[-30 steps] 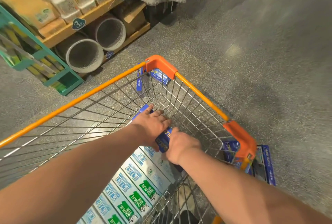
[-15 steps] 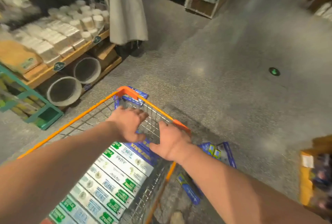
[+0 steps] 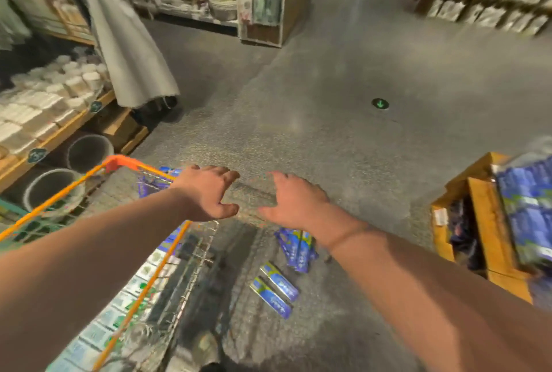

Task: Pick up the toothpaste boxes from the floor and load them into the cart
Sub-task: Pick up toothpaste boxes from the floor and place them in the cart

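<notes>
The wire cart with its orange rim (image 3: 59,192) stands at the lower left, and white and green toothpaste boxes (image 3: 128,297) lie in rows inside it. My left hand (image 3: 209,192) hovers above the cart's right edge, fingers spread, holding nothing. My right hand (image 3: 294,201) hangs empty over the floor just right of the cart. Below it, blue toothpaste boxes (image 3: 295,247) lie in a loose pile on the floor, and two more blue boxes (image 3: 274,289) lie side by side nearer me. Another blue box (image 3: 155,183) shows past the cart's far corner.
A wooden crate with blue packs (image 3: 490,222) stands at the right. Wooden shelves with white goods (image 3: 44,111) and two grey tubes (image 3: 86,152) line the left. A grey cloth (image 3: 131,55) hangs nearby. The speckled floor with a green arrow marker (image 3: 380,103) stretches ahead.
Both hands have lifted out of the cart, leaving the blue box they held inside. My view has swung up and to the right, and the hands now hang empty beside the cart.
</notes>
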